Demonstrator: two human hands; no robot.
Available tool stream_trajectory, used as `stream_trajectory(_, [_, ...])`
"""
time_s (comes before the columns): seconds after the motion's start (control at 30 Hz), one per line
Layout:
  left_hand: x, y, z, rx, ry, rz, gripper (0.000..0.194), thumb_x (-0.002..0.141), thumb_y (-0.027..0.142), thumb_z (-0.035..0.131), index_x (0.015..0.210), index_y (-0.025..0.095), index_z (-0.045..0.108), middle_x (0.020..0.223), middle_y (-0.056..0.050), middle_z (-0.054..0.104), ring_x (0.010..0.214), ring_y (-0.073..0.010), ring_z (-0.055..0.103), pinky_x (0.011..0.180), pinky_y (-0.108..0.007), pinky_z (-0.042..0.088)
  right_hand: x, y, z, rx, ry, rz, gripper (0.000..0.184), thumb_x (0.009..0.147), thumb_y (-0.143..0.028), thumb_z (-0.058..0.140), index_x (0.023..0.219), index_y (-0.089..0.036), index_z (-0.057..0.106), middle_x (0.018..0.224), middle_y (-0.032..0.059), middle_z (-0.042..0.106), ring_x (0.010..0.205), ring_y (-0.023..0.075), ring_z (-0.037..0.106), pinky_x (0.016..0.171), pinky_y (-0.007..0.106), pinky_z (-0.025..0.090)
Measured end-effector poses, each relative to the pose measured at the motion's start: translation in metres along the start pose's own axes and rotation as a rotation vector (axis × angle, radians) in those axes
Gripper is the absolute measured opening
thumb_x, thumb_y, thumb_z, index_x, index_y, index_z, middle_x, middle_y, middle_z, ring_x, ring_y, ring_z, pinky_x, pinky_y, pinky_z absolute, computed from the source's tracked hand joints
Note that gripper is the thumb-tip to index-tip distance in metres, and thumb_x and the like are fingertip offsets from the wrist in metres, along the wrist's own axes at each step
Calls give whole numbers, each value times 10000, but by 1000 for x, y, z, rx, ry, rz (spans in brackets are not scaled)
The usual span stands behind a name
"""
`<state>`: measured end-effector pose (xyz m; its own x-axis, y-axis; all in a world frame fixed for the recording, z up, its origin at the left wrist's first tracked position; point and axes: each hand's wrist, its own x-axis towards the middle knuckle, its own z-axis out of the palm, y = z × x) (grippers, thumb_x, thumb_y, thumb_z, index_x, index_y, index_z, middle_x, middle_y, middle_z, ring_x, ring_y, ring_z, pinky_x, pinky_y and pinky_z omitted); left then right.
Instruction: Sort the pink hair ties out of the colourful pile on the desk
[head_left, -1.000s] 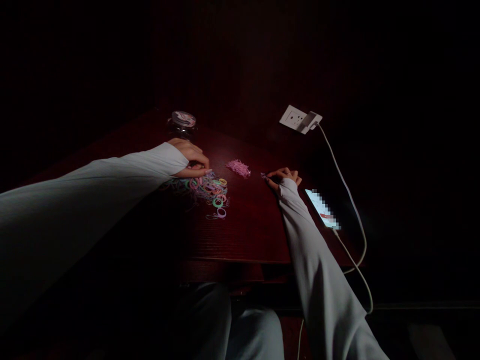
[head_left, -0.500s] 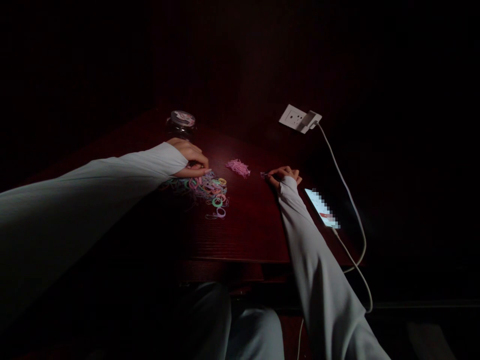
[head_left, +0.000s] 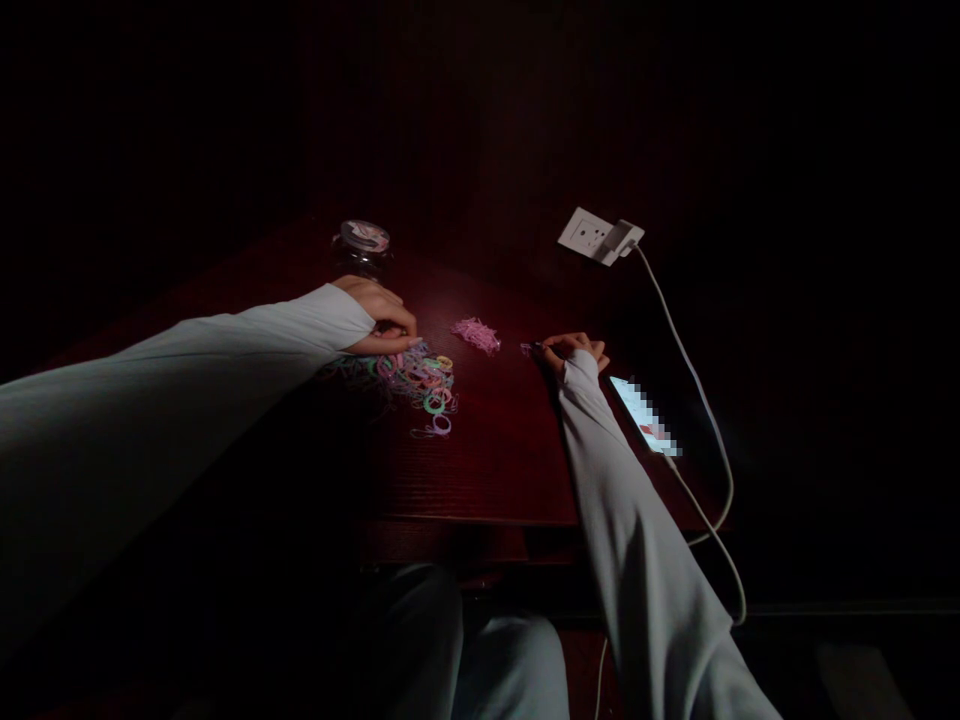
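Observation:
My left hand (head_left: 382, 310) rests at the far edge of a mixed heap of small coloured elastic hair bands (head_left: 420, 380). Its thumb and fingers are closed together; what they pinch is hidden. Across the table, my right hand (head_left: 574, 352) has its fingers drawn together beside a tiny cluster of purple bands (head_left: 525, 349). The cluster is at the fingertips, and I cannot tell whether one of the bands is held. Between my hands lies a separate pile of pink bands (head_left: 477, 336).
A round clear jar with a printed lid (head_left: 365, 238) stands behind my left hand. To the right lie a lit phone (head_left: 643, 415) and its white cable (head_left: 694, 370), running to a charger in a wall socket (head_left: 585, 235). The dark red table's front edge (head_left: 465, 520) is near my knees.
My right hand has shifted very slightly to the right, and its fingertips sit a little back from the purple bands. My left hand has hardly moved at the mixed heap.

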<state>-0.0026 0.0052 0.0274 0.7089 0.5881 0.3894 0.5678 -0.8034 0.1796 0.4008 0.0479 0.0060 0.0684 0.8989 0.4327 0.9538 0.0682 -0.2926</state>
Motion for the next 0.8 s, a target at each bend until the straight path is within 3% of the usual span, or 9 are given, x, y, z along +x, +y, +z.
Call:
stream_trajectory(0.3, [-1,2,-1,26,-21,-9,377,1057,418,528,937,184,799,727,16,639,700,-110,531,711,-244,382,-1,-3,5,5,-57,-103,325,931,-545,681,1090,-318,851,1193,85,668,1169,333,417,995,481,274])
stream_trajectory(0.5, [-1,3,-2,20,-36,-17,398,1063,439,514,920,183,782,742,11,653,703,-112,523,706,-263,373,2,-4,1,-34,-31,41,310,981,-486,612,1093,-318,848,1198,95,673,1160,341,442,980,489,301])
stream_trajectory(0.8, [-1,2,-1,-4,-17,-19,340,1036,389,551,904,191,794,699,23,613,683,-110,507,702,-254,371,2,0,7,-49,-90,54,437,1050,-554,486,1042,-297,839,1252,108,722,1210,371,465,1018,536,310])
